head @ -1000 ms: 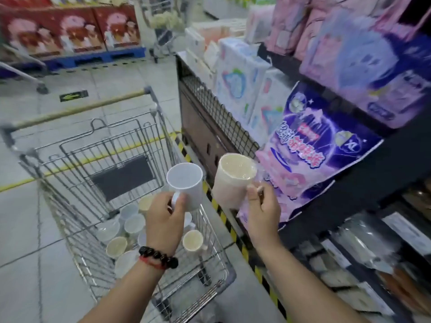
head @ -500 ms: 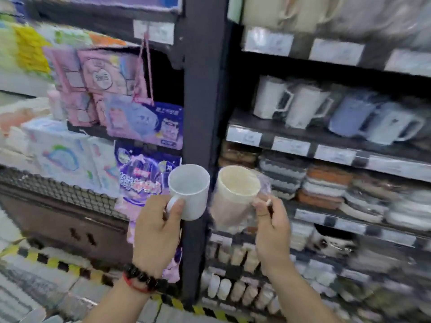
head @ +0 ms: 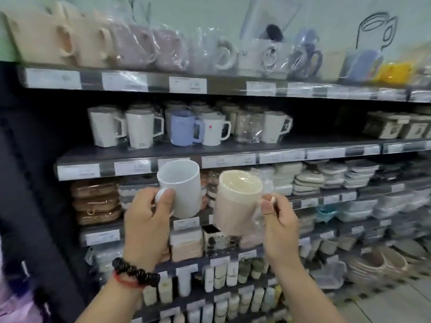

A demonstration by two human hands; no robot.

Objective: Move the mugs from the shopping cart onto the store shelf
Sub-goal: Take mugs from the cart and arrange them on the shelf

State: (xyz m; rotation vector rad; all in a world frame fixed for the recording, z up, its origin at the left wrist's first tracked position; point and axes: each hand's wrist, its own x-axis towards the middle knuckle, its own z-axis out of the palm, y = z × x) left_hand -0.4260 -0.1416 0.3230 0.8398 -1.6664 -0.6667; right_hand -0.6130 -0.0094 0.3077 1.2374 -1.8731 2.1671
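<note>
Left hand [head: 145, 220]: fingers curled round handle of white mug [head: 180, 187], thumb on top of handle; mug upright, held in air, mouth open toward camera. Black bead bracelet [head: 135, 271] w/ red cord at the wrist.

Right hand [head: 278, 220]: thumb & fingers pinch handle of cream mug [head: 235, 203]; mug in clear plastic wrap, tilted slightly, held in air just beside white mug, the two apart.

Both mugs held in front of store shelf [head: 130, 157], approx. level w/ its front edge & price labels, not resting on it.

On that shelf: white angular mugs [head: 106, 127], blue mug [head: 183, 130], white mug w/ red dot [head: 213, 131], more wrapped ones behind.

Top shelf: row of wrapped mugs [head: 130, 43], beige, pink, white; blurred.

Lower shelves: stacked plates & bowls [head: 326, 176], brown dishes [head: 95, 202], small boxed items; detail too blurred to tell.
</note>
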